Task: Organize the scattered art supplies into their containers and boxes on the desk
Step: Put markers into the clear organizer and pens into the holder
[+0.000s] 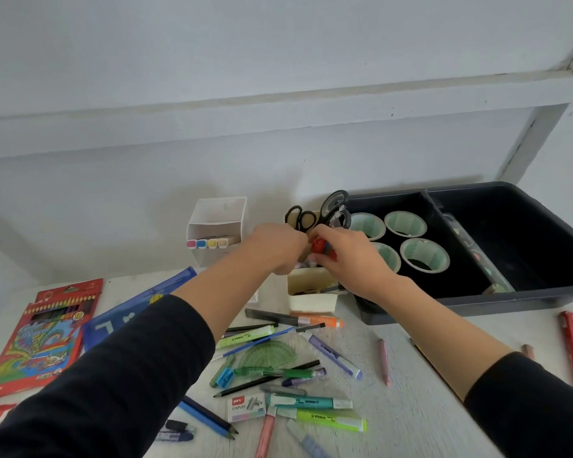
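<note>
Fingers [323, 231] of right hand [348, 256] pinch red piece [317, 244] above holder [311, 300] rim.

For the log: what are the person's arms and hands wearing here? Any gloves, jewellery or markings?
Both arms wear plain long sleeves, black or very dark, with no print or logo showing: the left sleeve and the right sleeve both end partway along the forearm. Beyond them the forearms are bare. The left hand and right hand have no gloves, and no rings, watch or bracelet show.
</note>
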